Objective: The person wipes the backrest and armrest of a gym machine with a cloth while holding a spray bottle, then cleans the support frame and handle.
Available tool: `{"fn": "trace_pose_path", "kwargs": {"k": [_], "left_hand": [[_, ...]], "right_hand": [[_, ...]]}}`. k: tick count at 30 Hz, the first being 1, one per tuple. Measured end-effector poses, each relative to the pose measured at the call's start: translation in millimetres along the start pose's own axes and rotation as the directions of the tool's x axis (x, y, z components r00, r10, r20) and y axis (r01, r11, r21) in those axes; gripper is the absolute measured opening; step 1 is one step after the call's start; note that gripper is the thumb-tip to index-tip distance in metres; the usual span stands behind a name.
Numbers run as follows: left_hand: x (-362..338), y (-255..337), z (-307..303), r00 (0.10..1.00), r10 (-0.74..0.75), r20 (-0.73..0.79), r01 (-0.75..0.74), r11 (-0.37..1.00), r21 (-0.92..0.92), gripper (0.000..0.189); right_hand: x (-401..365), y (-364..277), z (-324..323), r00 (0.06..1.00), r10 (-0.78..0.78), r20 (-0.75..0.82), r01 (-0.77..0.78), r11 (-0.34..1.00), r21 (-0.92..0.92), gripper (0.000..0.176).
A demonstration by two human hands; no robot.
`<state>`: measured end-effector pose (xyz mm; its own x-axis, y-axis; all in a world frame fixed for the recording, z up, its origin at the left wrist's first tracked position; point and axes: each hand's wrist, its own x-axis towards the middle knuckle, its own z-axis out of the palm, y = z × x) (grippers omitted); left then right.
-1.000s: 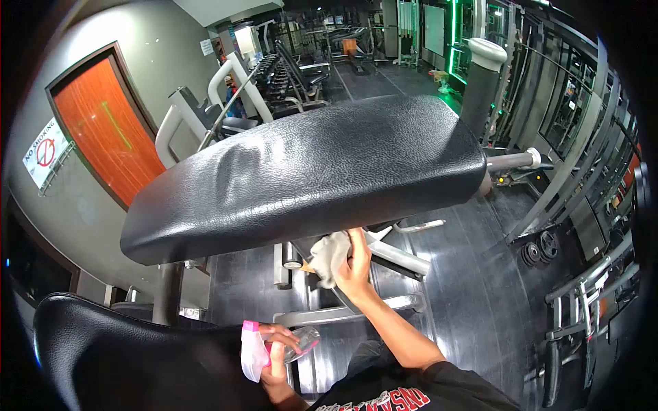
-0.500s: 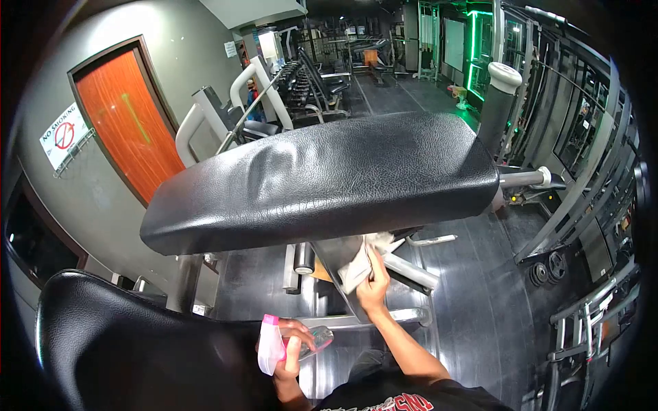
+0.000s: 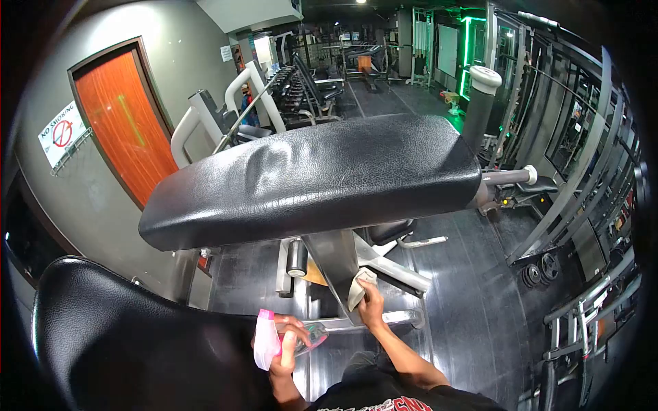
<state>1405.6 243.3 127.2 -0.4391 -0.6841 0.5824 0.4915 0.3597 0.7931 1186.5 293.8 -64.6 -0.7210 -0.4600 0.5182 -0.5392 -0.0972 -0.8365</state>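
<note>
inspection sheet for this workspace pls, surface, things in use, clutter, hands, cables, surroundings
Surface: black pad, creased toward its left end; metal post below.
Things in use: cloth at the post's edge; spray bottle with pink-and-white head.
Clutter: weight plates low at right.
Hands: right hand grips the cloth; left hand grips the spray bottle.
Cables: none clearly made out.
Surroundings: orange door, no-smoking sign, pale-framed gym machine.

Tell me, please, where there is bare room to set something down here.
Bare floor lies between the silver base bar and the weight plates. The black pad is bare too, though apparently slanted. Crowded: around the post, where the right hand holds a cloth and, nearby, the left hand a spray bottle.
</note>
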Motion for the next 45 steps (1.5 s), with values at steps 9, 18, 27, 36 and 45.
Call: {"fn": "trace_pose_path", "kwargs": {"k": [9, 18, 27, 36, 45], "left_hand": [[-4, -1, -7, 0.998, 0.012, -0.059, -0.009, 0.999, 0.053, 0.028], [-3, -7, -15, 0.997, 0.074, -0.012, -0.071, 0.981, 0.182, 0.022], [-3, -6, -13, 0.999, 0.038, -0.028, -0.035, 0.995, 0.098, 0.020], [-5, -3, -14, 1.000, 0.003, -0.008, -0.002, 0.995, 0.100, 0.021], [-3, 5, -10, 0.999, -0.022, -0.033, 0.025, 0.994, 0.103, 0.020]], "right_hand": [[108, -137, -9, 0.708, -0.706, 0.007, 0.677, 0.676, -0.292, 0.038], [42, -10, 9, 0.775, -0.545, 0.319, 0.622, 0.570, -0.537, 0.047], [18, -65, 8, 0.910, -0.410, -0.065, 0.398, 0.906, -0.147, 0.040], [126, -152, 28, 0.487, -0.807, 0.333, 0.841, 0.331, -0.428, 0.035], [67, -68, 16, 0.484, -0.665, 0.569, 0.874, 0.397, -0.280, 0.030]]}}
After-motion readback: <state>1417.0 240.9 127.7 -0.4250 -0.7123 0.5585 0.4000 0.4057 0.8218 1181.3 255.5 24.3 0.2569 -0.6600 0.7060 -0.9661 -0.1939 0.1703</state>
